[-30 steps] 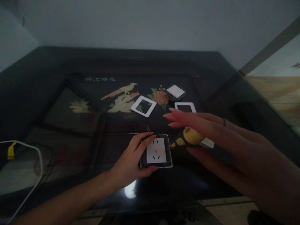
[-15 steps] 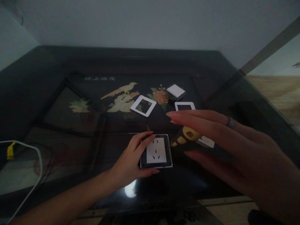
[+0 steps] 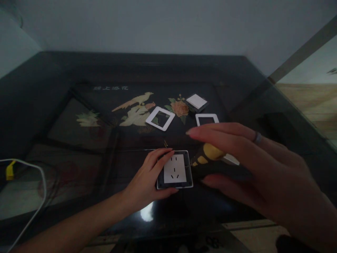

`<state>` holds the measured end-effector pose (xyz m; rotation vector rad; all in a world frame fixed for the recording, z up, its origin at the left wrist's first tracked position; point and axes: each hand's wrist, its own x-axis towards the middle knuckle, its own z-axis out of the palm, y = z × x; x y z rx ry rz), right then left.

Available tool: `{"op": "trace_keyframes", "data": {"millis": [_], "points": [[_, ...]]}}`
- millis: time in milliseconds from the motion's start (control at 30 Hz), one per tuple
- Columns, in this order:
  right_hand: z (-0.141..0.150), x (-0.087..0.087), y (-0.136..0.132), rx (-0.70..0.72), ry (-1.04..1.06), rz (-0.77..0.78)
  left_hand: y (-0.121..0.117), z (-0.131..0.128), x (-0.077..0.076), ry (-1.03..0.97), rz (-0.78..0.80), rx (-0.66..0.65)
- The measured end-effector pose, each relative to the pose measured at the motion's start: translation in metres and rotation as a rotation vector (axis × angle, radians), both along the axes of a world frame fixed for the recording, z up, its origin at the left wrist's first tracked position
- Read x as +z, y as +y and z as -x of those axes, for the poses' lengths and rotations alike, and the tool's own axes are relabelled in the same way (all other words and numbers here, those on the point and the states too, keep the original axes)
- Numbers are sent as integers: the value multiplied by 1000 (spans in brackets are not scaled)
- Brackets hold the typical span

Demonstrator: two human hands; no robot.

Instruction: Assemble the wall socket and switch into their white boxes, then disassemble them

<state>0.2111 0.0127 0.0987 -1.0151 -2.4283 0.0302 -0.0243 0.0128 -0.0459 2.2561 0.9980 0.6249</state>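
Note:
A white wall socket [image 3: 174,169] in a dark square body lies on the black glass table [image 3: 79,140]. My left hand [image 3: 147,179] grips its left side, thumb below and fingers over the top edge. My right hand [image 3: 252,165] holds a yellow and black screwdriver [image 3: 207,156] loosely between thumb and outstretched fingers. The screwdriver's tip rests at the socket's right edge. A ring sits on one finger of that hand.
Two white square frames [image 3: 160,118] [image 3: 206,118] and a white switch plate [image 3: 197,101] lie further back on the table. A white cable [image 3: 39,175] with a yellow tag [image 3: 10,172] curves at the left. A small screw [image 3: 165,143] lies behind the socket.
My right hand's fingers have rolled round the screwdriver handle, turning it. The left hand and socket have stayed put.

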Motion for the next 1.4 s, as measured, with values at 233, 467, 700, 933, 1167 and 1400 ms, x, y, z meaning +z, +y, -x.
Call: {"op": "trace_keyframes", "data": {"millis": [233,467,700,933,1167,1400], "points": [[-4,2,-2,38,124,143,0,1,1,6,-9,-3],[5,-5,-1,-106,54,-136,1,0,1,4,7,-7],[-3,4,-1,3,64,147,1,0,1,24,9,-3],[7,-8,2,-75,54,-205,-1,0,1,20,13,1],[-2,4,2,-3,56,105,0,0,0,11,11,-4],[4,-8,1,-70,106,-121,0,1,0,17,2,-10]]}}
